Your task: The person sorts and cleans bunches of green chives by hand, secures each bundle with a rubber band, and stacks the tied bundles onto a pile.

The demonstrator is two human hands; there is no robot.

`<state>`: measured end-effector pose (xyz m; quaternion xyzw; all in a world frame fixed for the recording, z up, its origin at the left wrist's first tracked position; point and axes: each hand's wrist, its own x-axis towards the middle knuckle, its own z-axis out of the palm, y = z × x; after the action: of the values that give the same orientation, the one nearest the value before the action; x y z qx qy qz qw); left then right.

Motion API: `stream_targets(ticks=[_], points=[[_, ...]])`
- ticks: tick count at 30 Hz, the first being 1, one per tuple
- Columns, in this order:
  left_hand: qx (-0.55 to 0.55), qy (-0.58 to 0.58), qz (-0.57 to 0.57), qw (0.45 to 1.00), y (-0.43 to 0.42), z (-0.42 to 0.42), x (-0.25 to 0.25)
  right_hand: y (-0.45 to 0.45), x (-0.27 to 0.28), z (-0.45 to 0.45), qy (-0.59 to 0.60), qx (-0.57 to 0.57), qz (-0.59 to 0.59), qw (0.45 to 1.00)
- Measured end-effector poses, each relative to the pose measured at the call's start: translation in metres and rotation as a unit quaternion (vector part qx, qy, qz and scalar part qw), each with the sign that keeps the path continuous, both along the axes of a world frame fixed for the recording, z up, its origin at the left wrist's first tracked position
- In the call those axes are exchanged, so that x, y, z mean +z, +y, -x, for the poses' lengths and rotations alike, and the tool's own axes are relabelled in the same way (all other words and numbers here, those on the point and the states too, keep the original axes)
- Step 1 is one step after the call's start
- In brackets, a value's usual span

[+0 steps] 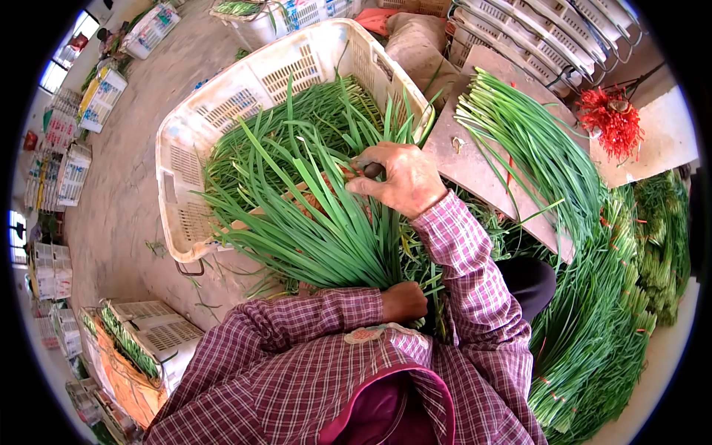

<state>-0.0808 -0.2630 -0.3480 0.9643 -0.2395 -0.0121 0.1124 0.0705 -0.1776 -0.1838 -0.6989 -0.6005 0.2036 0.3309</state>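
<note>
My left hand (404,302) is closed low in front of my chest, around the lower end of a fanned bunch of garlic chives (334,237). The long flat leaves spread up and left from it, over the near side of a large cream plastic crate (174,141). Above them my right hand (404,178) has its thumb and fingers curled together at the leaves. What sits between those fingertips is hidden. More loose green leaves (259,141) lie inside the crate.
On a board (445,148) at the right lies a pile of chives (526,141). Red ties (610,119) hang beyond it. Tied chive bundles (593,348) are heaped at my right. Stacked crates (519,37) stand behind, and a filled crate (159,334) is at lower left.
</note>
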Motion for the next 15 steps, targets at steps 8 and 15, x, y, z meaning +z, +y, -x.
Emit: stream_targets(ticks=[8,15], points=[[0.012,-0.055,0.016,0.998,0.001,0.002,-0.005,0.008,-0.002,0.004,-0.018,0.000,0.051,0.999],[-0.002,0.001,0.065,0.998,0.005,0.000,0.001,0.011,-0.012,0.002,0.053,0.042,0.048,0.997]])
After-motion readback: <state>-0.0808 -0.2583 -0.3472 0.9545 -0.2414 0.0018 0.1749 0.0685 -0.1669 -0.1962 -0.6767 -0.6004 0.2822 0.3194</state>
